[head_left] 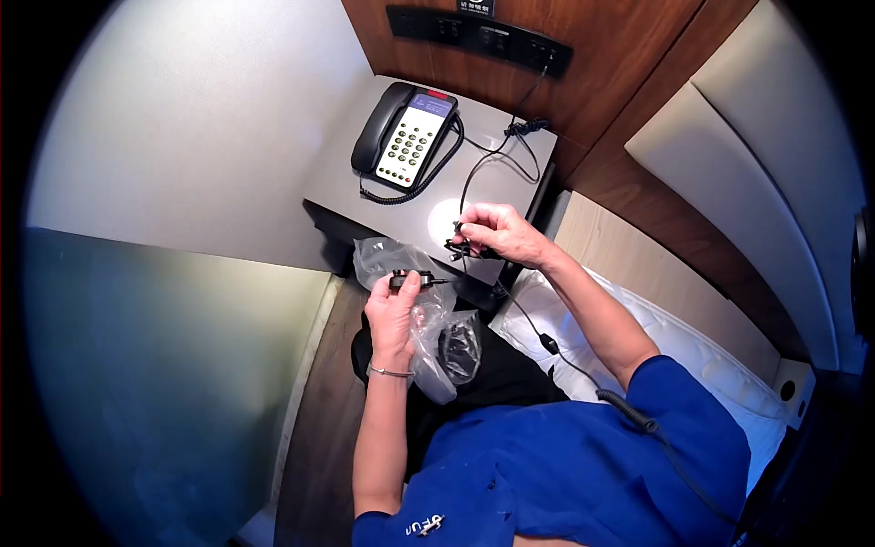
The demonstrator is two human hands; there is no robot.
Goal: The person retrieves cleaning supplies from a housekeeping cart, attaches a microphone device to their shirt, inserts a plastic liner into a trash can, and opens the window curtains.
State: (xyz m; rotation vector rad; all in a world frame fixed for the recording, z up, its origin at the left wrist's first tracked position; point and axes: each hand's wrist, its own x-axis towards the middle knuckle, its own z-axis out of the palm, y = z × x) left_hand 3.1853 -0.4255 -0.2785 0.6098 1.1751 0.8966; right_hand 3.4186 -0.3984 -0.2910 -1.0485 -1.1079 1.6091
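Had a crumpled clear bag against the left hand, mid-frame, contents hard to tell from dark cloth behind. Pinched a small black device there; pinched a thin black cable, partly bunched, in the right hand, just above centre.

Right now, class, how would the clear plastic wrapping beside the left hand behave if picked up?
The clear plastic wrapping would probably flop, since it hangs creased and bunched by the left hand. Its thin, see-through film suggests it is light for its size. The glossy shine hints at slipperiness.
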